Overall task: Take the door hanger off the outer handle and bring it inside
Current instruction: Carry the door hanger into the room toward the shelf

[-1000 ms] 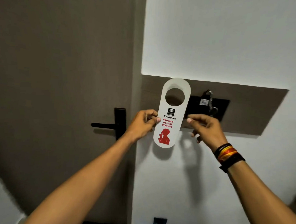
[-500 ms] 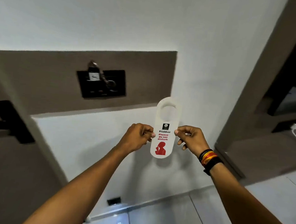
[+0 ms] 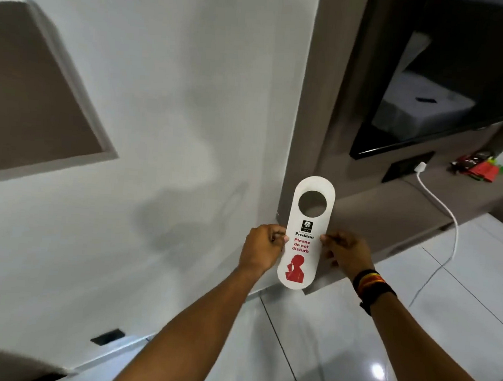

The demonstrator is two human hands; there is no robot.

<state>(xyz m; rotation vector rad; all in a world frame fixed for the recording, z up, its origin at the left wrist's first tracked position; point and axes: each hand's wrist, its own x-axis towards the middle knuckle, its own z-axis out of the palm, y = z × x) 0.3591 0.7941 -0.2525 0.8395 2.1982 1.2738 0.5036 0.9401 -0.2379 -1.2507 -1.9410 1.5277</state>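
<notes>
Fingertips [image 3: 286, 238] of left hand [image 3: 262, 250], right hand [image 3: 348, 253] pinch door hanger [image 3: 304, 247] edges; small logo print illegible

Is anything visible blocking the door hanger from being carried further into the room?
Nothing visible does. Left hand and right hand pinch the door hanger by its edges, upright in open air; the tiled floor ahead is bare except a white cable.

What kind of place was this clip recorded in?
Most likely a hotel room. Both hands hold a "Please do not disturb" door hanger; a wall-mounted TV reflects what looks like a bed, and a white charger cable runs from a socket above a shelf.
</notes>
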